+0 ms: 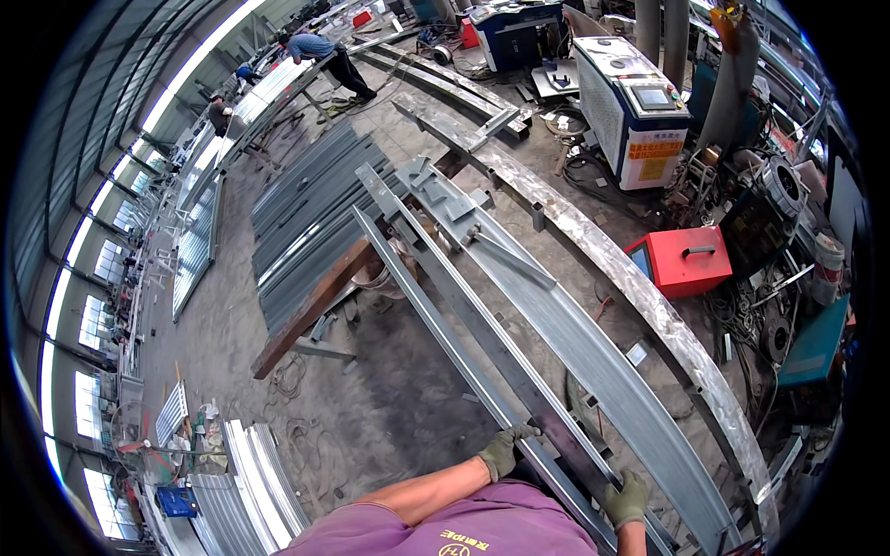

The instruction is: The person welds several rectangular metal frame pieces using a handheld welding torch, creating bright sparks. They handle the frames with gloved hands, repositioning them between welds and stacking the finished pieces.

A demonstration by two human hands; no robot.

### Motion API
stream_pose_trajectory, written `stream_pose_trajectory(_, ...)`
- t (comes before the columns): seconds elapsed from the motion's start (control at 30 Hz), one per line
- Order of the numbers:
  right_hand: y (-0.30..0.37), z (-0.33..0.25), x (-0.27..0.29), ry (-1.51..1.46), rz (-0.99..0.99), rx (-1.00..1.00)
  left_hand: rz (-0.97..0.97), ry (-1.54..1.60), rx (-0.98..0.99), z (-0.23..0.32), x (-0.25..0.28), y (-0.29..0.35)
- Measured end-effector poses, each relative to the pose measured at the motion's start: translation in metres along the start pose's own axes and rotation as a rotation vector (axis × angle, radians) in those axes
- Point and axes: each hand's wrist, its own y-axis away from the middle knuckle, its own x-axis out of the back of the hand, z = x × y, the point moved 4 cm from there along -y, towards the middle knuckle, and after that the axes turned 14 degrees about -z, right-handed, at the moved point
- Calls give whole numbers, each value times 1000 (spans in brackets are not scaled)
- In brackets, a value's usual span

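My left hand [504,452], in a grey-green work glove, is closed over the edge of a long, narrow steel profile [436,343], the leftmost of those in front of me. My right hand [627,499], gloved alike, grips a second long steel profile [505,357] just to the right of the first. Both profiles run from my body to the far end, where they lie near a brown steel beam [320,301]. Beside them on the right lies a wider grey steel channel [593,343], with small metal pieces [445,195] on its far end. My fingertips are partly hidden behind the steel.
A long, scuffed steel beam [640,296] runs along the right. Beyond it stand a red box-shaped machine [691,262], a white-and-blue cabinet [616,111] and loose cables. Stacked grey profiles [315,213] lie at the left. A person in a blue shirt [320,51] bends over metalwork far away.
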Motion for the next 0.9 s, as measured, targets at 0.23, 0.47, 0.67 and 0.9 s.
stream_pose_trajectory(0.23, 66, -16, 12, -103, -63, 185, 181, -23, 0, -9, 12, -10)
stream_pose_trajectory(0.47, 56, -34, -33, -138, -316, 93, 314, -164, -19, -10, 9, -35)
stream_pose_trajectory(0.67, 32, -4, -67, -11, -34, 134, 365, -231, -24, -12, 1, -44)
stream_pose_trajectory(0.9, 28, -14, -28, -83, -308, 30, 116, -30, 43, 22, -39, 33)
